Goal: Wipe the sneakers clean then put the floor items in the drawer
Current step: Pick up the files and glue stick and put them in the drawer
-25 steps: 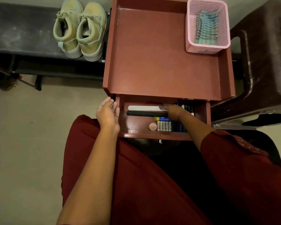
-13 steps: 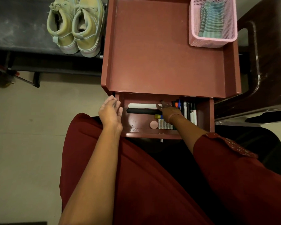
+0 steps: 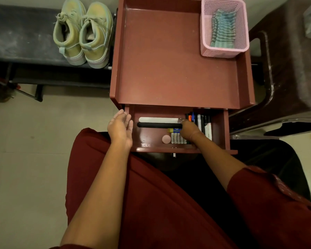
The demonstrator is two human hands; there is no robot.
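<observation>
Right hand [image 3: 188, 129] inside open drawer [image 3: 221, 133] (left hand [image 3: 120, 129] alongside).

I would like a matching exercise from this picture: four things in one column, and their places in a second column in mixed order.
Things:
1. sneakers
2. striped cloth
3. batteries
4. left hand

Places:
A. in the pink basket
B. at the left side of the open drawer
C. on the dark bench
D. inside the drawer, near its front

Pairs: 1-C, 2-A, 3-D, 4-B
</observation>
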